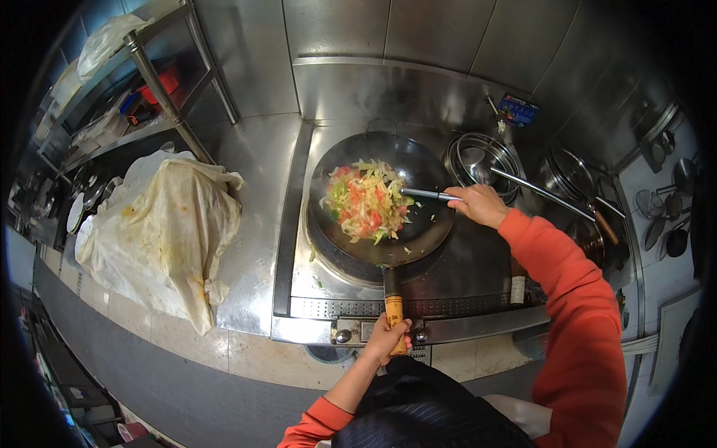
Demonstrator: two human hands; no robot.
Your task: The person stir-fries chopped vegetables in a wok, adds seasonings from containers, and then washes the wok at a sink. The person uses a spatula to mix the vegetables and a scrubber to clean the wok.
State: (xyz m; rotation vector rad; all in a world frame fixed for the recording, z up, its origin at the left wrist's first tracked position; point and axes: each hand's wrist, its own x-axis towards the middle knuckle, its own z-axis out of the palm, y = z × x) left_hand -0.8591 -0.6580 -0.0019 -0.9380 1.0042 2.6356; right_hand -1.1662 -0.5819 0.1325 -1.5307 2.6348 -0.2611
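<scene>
A dark metal wok (386, 257) rests on the round burner of a stainless steel range. Shredded cabbage with red tomato pieces (367, 199) is heaped in its left half, with small scraps nearer the rim. My left hand (388, 337) is closed around the wok's bamboo-coloured wooden handle (394, 308), close to my apron. From the right, my right hand (480, 205) grips the metal handle of a cooking utensil (424, 194); its far end meets the right side of the food, where the food hides its head.
Right of the wok, a long-handled ladle (538, 187) lies over nested metal bowls (456, 162). Strainers and spoons hang on the right wall. A stained cloth (162, 235) covers something on the left counter, below a steel shelf (162, 95). Control knobs (343, 335) line the range's front.
</scene>
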